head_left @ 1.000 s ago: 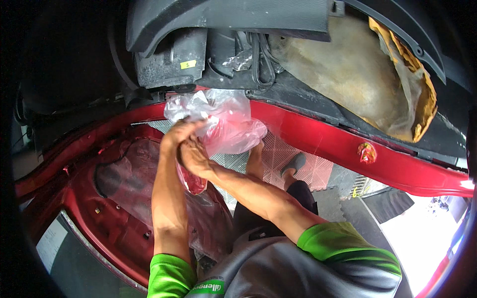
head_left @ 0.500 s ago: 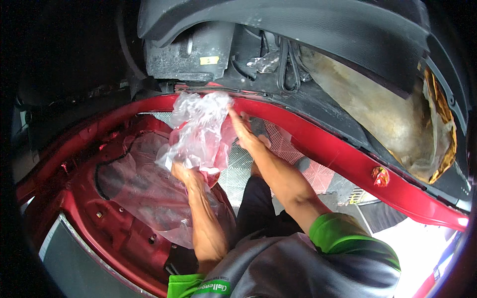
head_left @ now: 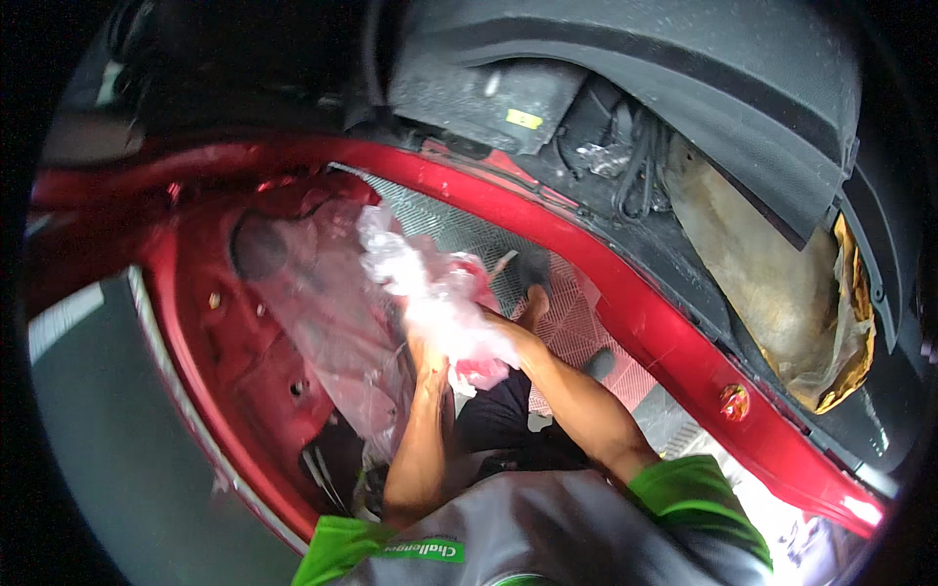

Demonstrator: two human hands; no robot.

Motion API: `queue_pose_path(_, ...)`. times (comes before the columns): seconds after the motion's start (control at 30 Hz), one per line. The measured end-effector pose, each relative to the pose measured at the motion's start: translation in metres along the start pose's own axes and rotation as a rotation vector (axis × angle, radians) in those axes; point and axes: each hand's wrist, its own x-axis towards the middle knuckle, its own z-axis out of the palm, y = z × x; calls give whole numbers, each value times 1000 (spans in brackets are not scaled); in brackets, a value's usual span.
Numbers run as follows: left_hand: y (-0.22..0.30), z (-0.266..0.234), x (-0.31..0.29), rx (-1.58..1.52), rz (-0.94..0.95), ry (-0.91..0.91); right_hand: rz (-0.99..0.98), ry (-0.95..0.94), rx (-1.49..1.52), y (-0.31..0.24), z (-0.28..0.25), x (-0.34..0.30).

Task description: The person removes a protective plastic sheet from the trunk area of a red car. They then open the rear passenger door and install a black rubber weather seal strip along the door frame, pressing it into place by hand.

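Note:
A crumpled clear plastic sheet (head_left: 415, 278) is bunched between my two hands, in front of my body. My left hand (head_left: 428, 354) grips it from the left, its fingers largely covered by the plastic. On the other side my right hand (head_left: 510, 337) holds the bunch too, and its fingertips are lost in the folds and glare. Something red shows through and beside the plastic, too blurred to name. To the left stands a red car door (head_left: 230, 366), its inner side covered by a translucent film (head_left: 327, 313).
A red door sill (head_left: 664, 342) curves across from upper left to lower right. Beyond it are black trim (head_left: 625, 49), loose cables (head_left: 640, 181) and exposed insulation (head_left: 747, 264). Patterned floor mats (head_left: 562, 322) lie below, with a foot (head_left: 535, 303) on them.
Both hands have drawn the plastic sheet down and toward my body, bunching it more tightly. My view has shifted, so the car parts sit differently in it.

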Motion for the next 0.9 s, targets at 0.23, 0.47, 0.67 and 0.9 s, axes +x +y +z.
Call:
queue_pose_path(0.23, -3, -37, -65, 432, 543, -337, -42, 76, 199, 26, -36, -121)
queue_pose_path(0.47, -47, -41, -201, 212, 415, -636, -195, 261, 298, 64, -86, -211)
queue_pose_path(0.67, -30, -42, -218, 333, 6, -1300, -508, 695, -67, 72, -133, -264)
queue_pose_path(0.9, -70, 61, -128, 197, 534, -1158, -206, 997, -1130, 81, -172, -314)
